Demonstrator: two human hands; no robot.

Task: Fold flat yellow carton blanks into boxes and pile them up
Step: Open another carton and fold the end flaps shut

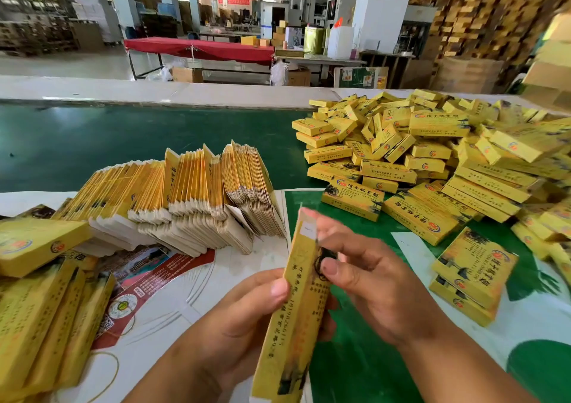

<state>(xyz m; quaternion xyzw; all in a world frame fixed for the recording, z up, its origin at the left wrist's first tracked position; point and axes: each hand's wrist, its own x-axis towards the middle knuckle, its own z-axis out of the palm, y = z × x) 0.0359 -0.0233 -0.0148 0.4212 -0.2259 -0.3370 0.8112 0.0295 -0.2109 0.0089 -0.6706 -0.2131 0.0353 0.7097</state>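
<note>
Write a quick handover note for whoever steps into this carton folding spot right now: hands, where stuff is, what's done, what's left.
Left hand and right hand both grip one yellow carton, held on end and half formed.
Flat blanks stand fanned out to the left on the table.
Folded boxes lie heaped on the right, a few more at near left.
Left: finish this carton, add it to the heap, work through the blanks.

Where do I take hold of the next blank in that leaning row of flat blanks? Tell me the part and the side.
Probably pinch the nearest blank at the right end of the flat blanks by its upper yellow edge, coming from above and from the right. The blanks stand on edge and lean, so their tops fan apart, while the white flaps below are packed tight. Both hands, left hand and right hand, now hold a carton.
</note>
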